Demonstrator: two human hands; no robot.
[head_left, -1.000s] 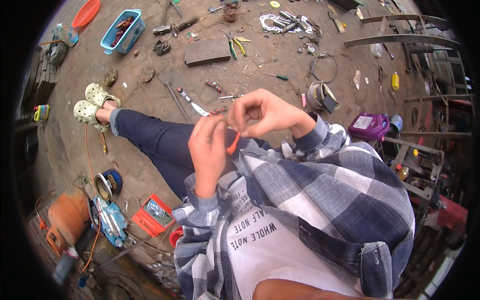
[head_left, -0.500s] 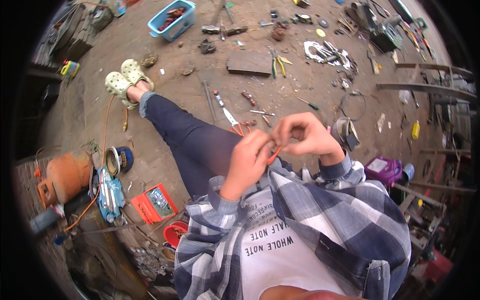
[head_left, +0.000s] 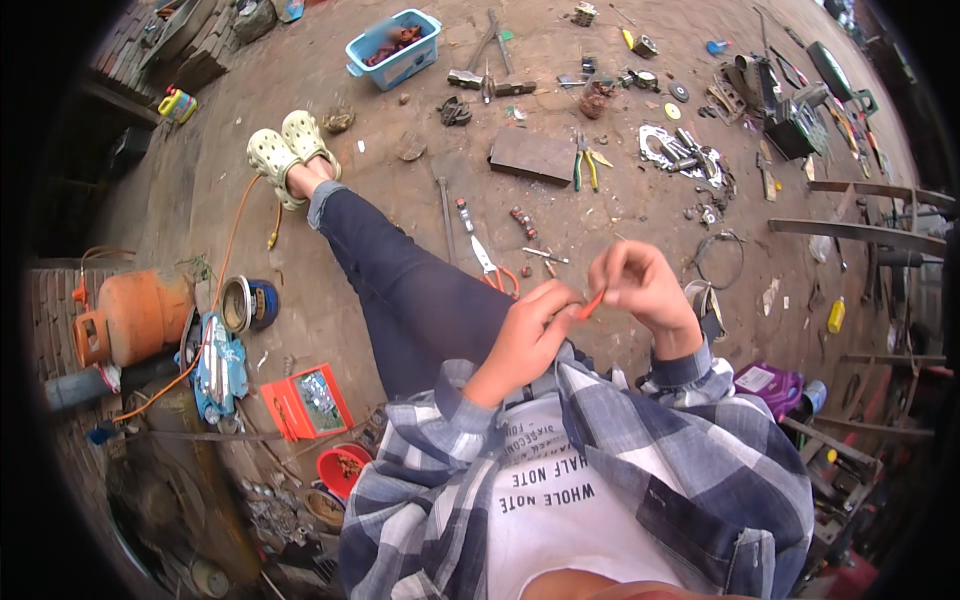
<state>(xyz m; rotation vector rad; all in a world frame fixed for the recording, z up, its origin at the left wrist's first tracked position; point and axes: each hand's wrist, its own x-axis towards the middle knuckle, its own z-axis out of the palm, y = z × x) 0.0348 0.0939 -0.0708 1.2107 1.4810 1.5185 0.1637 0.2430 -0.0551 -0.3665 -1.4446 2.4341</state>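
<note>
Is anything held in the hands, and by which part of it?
A small orange piece: the left hand pinches its lower end, and the right hand seems to pinch its upper end.

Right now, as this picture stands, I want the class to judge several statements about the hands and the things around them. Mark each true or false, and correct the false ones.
1. A small orange-red piece is between the fingers of the left hand and the right hand. True.
2. The right hand grips the orange-handled scissors. False: they lie on the ground.
3. The pliers have one green and one yellow handle. True.
4. The light blue tub is empty. False: dark reddish items lie in it.
5. The orange gas cylinder is on the person's left. True.
</note>
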